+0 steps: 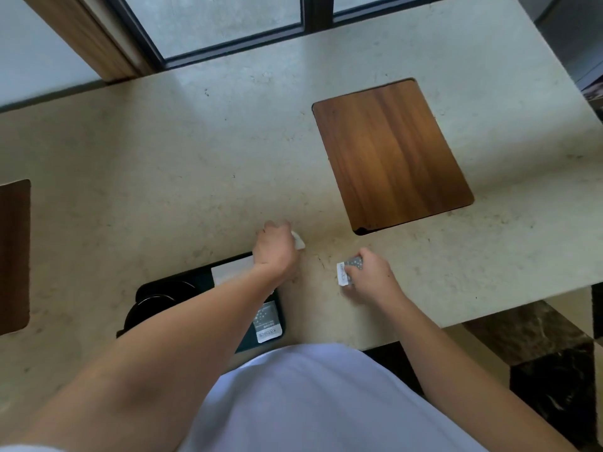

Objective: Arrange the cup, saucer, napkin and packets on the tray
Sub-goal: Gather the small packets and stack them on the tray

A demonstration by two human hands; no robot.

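A: Where do the task's things sit against the black tray (145, 288)?

B: The dark cup and saucer (153, 303) are on its left part, a white napkin (230, 272) lies at its far edge, and one grey-and-white packet (267, 322) lies flat at its right end. Two more packets are off it, over the stone bench (163, 158) just to the right of the tray.

A: And the grips?

B: The left hand (275, 246) is closed around a small white packet (298, 239), which pokes out past the knuckles. The right hand (368, 275) pinches a grey dotted packet (347, 269) between thumb and fingers.

A: How will they handle?

B: Probably feather-light, thin and limp, with a slick wrapper; a light pinch at an edge should do, since squeezing the middle could crumple or burst them. The cup looks breakable, so packets are best laid down clear of it.
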